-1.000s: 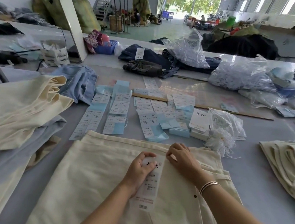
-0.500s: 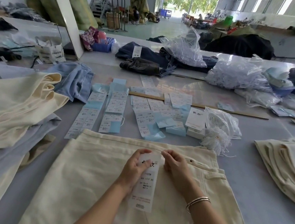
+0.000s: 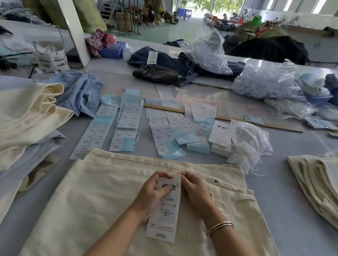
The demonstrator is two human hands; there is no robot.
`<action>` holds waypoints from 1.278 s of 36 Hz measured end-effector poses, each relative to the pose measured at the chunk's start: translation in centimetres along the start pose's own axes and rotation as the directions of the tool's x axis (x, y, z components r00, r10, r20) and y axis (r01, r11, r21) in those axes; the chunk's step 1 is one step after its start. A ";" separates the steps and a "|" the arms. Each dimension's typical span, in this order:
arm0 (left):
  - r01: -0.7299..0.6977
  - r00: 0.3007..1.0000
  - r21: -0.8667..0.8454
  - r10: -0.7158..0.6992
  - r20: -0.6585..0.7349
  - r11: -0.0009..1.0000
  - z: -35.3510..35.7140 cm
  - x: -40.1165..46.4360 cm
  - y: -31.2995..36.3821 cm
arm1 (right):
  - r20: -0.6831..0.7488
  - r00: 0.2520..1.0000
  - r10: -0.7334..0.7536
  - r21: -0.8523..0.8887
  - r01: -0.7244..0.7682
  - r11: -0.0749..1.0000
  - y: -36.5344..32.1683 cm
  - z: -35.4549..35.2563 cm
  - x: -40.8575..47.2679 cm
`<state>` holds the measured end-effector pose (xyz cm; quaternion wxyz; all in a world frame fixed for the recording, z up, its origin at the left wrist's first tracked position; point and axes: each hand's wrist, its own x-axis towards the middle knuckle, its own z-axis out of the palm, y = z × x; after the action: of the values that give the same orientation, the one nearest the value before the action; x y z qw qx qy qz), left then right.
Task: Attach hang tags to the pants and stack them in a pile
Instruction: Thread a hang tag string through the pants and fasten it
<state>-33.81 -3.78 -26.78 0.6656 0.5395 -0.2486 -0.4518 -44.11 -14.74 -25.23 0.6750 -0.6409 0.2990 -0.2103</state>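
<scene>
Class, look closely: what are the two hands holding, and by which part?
Both the left hand and right hand pinch the long white paper hang tag at its top end.

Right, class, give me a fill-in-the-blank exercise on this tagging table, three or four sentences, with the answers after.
1. Both hands, left hand and right hand, hold the top of a white ____.
2. The size printed on the hang tag is ____.
3. The pants under the hands are ____ in colour.
4. The wrist wearing the bracelets is the ____ one.

Missing words: hang tag; XS; cream; right
</scene>
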 end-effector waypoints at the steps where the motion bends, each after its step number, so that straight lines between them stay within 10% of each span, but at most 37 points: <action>1: 0.005 1.000 0.007 -0.005 -0.002 1.000 -0.1 0.1 -0.1 | 0.006 1.000 0.004 0.000 -0.004 1.000 0.0 0.0 0.0; 26: -0.052 0.988 0.118 0.068 -0.137 0.992 0.6 0.3 -0.6 | 0.072 0.997 -0.023 -0.116 0.032 0.993 0.0 -0.2 0.0; 35: -0.291 0.837 0.466 0.458 -0.299 0.836 1.0 0.8 -1.7 | 0.023 1.000 -0.002 -0.126 0.005 0.992 0.8 0.3 0.0; 46: -0.307 0.810 0.497 0.497 -0.312 0.812 0.9 1.1 -2.1 | 0.080 0.995 -0.061 -0.089 0.069 0.994 0.3 0.0 -0.4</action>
<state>-34.71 -5.23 -28.63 0.6519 0.6891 -0.2995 -0.1021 -44.41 -14.46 -25.47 0.6487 -0.6884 0.2609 -0.1932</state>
